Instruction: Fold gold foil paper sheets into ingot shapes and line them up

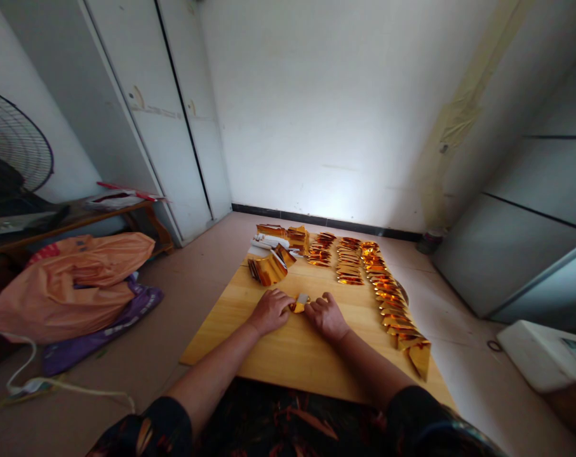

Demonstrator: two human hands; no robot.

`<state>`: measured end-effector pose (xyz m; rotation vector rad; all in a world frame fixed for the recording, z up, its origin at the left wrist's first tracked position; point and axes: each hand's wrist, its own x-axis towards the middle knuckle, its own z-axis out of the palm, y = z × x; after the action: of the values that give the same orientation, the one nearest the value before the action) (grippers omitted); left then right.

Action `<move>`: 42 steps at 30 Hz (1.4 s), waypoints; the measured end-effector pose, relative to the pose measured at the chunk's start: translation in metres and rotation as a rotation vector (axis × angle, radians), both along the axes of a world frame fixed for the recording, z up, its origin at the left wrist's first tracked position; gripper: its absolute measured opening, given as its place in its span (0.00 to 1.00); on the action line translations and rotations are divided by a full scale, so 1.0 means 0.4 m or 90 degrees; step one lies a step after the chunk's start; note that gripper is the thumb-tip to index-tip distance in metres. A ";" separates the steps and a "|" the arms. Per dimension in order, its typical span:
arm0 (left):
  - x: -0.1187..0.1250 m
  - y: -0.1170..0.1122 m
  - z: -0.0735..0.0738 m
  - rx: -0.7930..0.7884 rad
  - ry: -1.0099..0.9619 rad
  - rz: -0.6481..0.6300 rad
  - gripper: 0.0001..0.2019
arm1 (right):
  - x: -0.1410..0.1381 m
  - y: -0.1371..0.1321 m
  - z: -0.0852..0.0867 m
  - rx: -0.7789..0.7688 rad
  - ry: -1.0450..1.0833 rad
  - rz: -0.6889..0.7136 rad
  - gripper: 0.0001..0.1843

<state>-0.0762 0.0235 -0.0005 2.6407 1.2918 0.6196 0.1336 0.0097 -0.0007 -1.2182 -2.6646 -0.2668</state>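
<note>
My left hand (270, 311) and my right hand (326, 315) rest side by side on a light wooden board (292, 355), fingers curled. Between them they pinch a small piece of gold foil paper (300, 304), partly folded, with a silvery back showing. Just beyond my left hand stands a fanned stack of gold foil sheets (268, 266). Rows of folded gold pieces (349, 260) lie across the far part of the board, and a long overlapping line of them (395, 304) runs down its right side.
The board lies on a tiled floor. An orange plastic bag (73, 279) over a purple one sits at the left, with a low wooden table (78, 216) and a fan (11, 152) behind. A white cord (54, 384) trails front left. White cabinets line both sides; a white box (540, 352) sits right.
</note>
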 end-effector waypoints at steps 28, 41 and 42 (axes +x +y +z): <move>0.025 0.003 -0.015 0.045 0.000 0.022 0.10 | -0.017 0.006 -0.029 -0.059 0.111 -0.185 0.11; 0.066 0.039 -0.005 -0.107 -0.060 0.204 0.09 | -0.054 0.017 0.006 -0.168 0.063 -0.359 0.11; 0.069 0.037 -0.002 -0.111 -0.052 0.216 0.08 | -0.059 0.014 0.004 -0.154 0.055 -0.365 0.11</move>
<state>-0.0487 0.0383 -0.0012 2.2541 1.6995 0.6164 0.1099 0.0155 0.0008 -2.0057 -2.2641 0.0326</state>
